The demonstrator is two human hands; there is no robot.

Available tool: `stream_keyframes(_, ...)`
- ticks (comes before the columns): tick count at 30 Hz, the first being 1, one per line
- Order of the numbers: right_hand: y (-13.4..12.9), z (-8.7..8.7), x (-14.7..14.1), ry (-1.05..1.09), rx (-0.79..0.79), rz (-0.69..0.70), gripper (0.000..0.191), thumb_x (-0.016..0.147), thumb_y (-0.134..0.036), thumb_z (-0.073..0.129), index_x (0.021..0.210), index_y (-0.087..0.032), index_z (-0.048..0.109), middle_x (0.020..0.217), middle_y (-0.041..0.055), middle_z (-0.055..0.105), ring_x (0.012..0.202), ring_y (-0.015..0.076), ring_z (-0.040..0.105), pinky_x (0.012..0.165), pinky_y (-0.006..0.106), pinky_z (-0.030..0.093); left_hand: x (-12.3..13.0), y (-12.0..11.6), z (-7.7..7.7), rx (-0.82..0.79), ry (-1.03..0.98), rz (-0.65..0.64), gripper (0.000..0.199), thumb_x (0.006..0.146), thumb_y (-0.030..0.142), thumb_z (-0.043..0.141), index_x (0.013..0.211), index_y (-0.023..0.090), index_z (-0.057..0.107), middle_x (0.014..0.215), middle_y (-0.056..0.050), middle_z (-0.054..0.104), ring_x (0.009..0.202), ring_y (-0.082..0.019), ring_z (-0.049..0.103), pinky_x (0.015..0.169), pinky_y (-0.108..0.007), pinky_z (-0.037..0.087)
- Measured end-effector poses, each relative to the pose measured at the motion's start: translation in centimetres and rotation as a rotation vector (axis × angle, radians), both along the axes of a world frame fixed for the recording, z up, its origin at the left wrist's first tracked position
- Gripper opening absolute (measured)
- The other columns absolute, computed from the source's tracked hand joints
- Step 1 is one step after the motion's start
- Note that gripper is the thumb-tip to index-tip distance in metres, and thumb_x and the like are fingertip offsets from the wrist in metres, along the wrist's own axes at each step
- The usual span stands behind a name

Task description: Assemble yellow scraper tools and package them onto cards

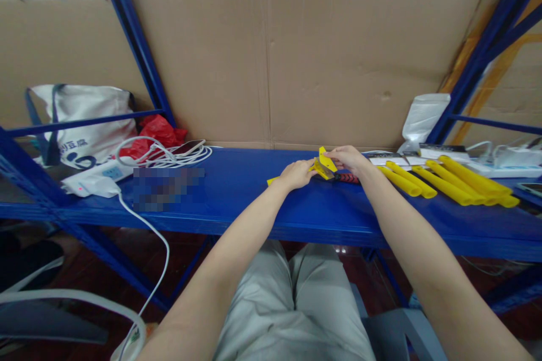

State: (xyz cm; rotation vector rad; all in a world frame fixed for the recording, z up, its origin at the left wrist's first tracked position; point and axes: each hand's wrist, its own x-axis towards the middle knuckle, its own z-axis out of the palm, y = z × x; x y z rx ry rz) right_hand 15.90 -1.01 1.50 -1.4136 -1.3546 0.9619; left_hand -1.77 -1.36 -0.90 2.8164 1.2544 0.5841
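Both hands meet over the middle of the blue table. A folded yellow piece (325, 163) with small dark holes is between them. My left hand (298, 174) is closed on its left side, and a yellow tip sticks out to the left of that hand. My right hand (346, 158) pinches the upper right edge of the piece. Beneath my right hand lies a red and black handle (348, 178), whose left end reaches under the yellow piece. Several yellow tubes (444, 186) rest on the table to the right.
At the left are a white cloth bag (87, 118), a red plastic bag (158, 132), coiled white cables (182, 153) and a power strip (99, 175). Cardboard (339, 62) stands behind the blue table (237, 192). Small boxes (442, 152) and a white pouch (423, 118) are back right.
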Motion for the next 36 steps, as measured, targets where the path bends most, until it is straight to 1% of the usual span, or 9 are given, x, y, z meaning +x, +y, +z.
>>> stream_keyframes(2, 0.1, -0.2, -0.1, -0.018, -0.009, -0.006, 0.037, 0.072, -0.029, 0.074, 0.056, -0.017, 0.043, 0.038, -0.0096, 0.032, 0.035, 0.0018, 0.025, 0.036, 0.018, 0.018, 0.1, -0.1, 0.0, -0.008, -0.009, -0.014, 0.039, 0.092, 0.033, 0.044, 0.13, 0.021, 0.048, 0.126, -0.007, 0.06, 0.115, -0.023, 0.056, 0.093, -0.032, 0.045)
stream_keyframes(7, -0.6, 0.0, -0.8, -0.075, -0.002, -0.011, 0.039, 0.068, -0.034, 0.076, 0.054, -0.017, 0.044, 0.036, -0.0102, 0.03, 0.034, 0.0012, 0.023, 0.036, 0.017, 0.017, 0.1, -0.2, 0.1, -0.004, -0.035, -0.009, 0.04, 0.092, 0.032, 0.045, 0.13, 0.022, 0.049, 0.125, -0.007, 0.06, 0.114, -0.023, 0.057, 0.093, -0.033, 0.045)
stream_keyframes(12, -1.2, 0.2, -1.4, -0.151, 0.008, -0.067, 0.036, 0.069, -0.033, 0.074, 0.054, -0.016, 0.046, 0.033, -0.0109, 0.028, 0.034, 0.0015, 0.022, 0.036, 0.018, 0.017, 0.2, -0.3, 0.1, -0.002, -0.064, 0.003, 0.043, 0.091, 0.031, 0.046, 0.133, 0.02, 0.046, 0.124, -0.008, 0.061, 0.115, -0.022, 0.056, 0.094, -0.032, 0.044)
stream_keyframes(16, -1.2, 0.2, -1.7, -0.2, 0.022, -0.112, 0.034, 0.071, -0.031, 0.072, 0.055, -0.016, 0.047, 0.034, -0.0102, 0.03, 0.035, 0.0021, 0.024, 0.038, 0.018, 0.019, 0.2, -0.4, 0.2, 0.002, -0.083, 0.002, 0.046, 0.091, 0.03, 0.047, 0.136, 0.021, 0.043, 0.124, -0.009, 0.061, 0.113, -0.022, 0.057, 0.092, -0.032, 0.044)
stream_keyframes(21, -1.3, 0.3, -1.9, -0.256, 0.058, -0.174, 0.033, 0.069, -0.032, 0.073, 0.056, -0.016, 0.047, 0.037, -0.0095, 0.034, 0.037, 0.0031, 0.03, 0.04, 0.019, 0.023, 0.1, -0.6, 0.3, 0.005, -0.104, 0.039, 0.042, 0.091, 0.031, 0.047, 0.132, 0.02, 0.044, 0.118, -0.01, 0.063, 0.108, -0.024, 0.06, 0.089, -0.033, 0.046)
stream_keyframes(25, -1.3, 0.4, -1.9, -0.323, 0.094, -0.196, 0.033, 0.067, -0.03, 0.074, 0.056, -0.017, 0.046, 0.039, -0.0085, 0.037, 0.039, 0.0039, 0.033, 0.041, 0.019, 0.024, 0.0, -0.7, 0.4, 0.017, -0.121, -0.016, 0.039, 0.092, 0.028, 0.045, 0.13, 0.024, 0.044, 0.118, -0.007, 0.064, 0.109, -0.022, 0.059, 0.089, -0.033, 0.046)
stream_keyframes(30, -1.2, 0.4, -1.9, -0.352, 0.074, -0.168, 0.034, 0.069, -0.03, 0.074, 0.056, -0.017, 0.046, 0.038, -0.0085, 0.036, 0.038, 0.0037, 0.031, 0.04, 0.019, 0.022, 0.0, -0.6, 0.3, 0.012, -0.153, -0.053, 0.037, 0.091, 0.026, 0.046, 0.128, 0.026, 0.048, 0.119, -0.006, 0.063, 0.11, -0.022, 0.058, 0.09, -0.034, 0.045)
stream_keyframes(34, -1.5, 0.5, -1.8, -0.259, -0.005, -0.103, 0.033, 0.074, -0.035, 0.07, 0.059, -0.017, 0.047, 0.039, -0.0089, 0.033, 0.036, 0.0033, 0.027, 0.037, 0.019, 0.018, -0.2, -0.2, 0.1, 0.029, -0.183, -0.034, 0.033, 0.091, 0.025, 0.046, 0.124, 0.025, 0.05, 0.115, -0.007, 0.065, 0.106, -0.022, 0.06, 0.088, -0.034, 0.046)
stream_keyframes(36, -1.7, 0.7, -1.6, -0.201, -0.051, -0.04, 0.033, 0.074, -0.038, 0.07, 0.061, -0.017, 0.048, 0.041, -0.0083, 0.036, 0.037, 0.003, 0.029, 0.037, 0.018, 0.02, -0.3, 0.0, 0.1, 0.044, -0.205, -0.018, 0.03, 0.091, 0.024, 0.045, 0.119, 0.024, 0.052, 0.114, -0.007, 0.065, 0.105, -0.021, 0.06, 0.088, -0.033, 0.046)
